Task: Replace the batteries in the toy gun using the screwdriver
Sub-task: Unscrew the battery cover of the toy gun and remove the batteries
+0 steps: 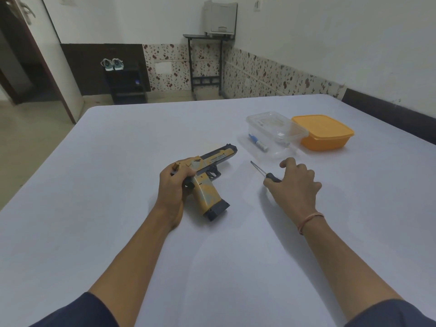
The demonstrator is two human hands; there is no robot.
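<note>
Gripping the yellow-and-black plastic toy gun (210, 194) on the white table (118, 197), the left hand (173, 185) covers its rear end. The right hand (295, 182) curls around the thin black-handled screwdriver (260, 168), hiding most of the handle. Items inside the clear plastic box (278, 128) are hard to make out.

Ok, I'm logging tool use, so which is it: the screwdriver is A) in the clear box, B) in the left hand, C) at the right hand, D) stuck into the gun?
C: the right hand closes on the handle of the screwdriver, while the left hand grips the toy gun.
</note>
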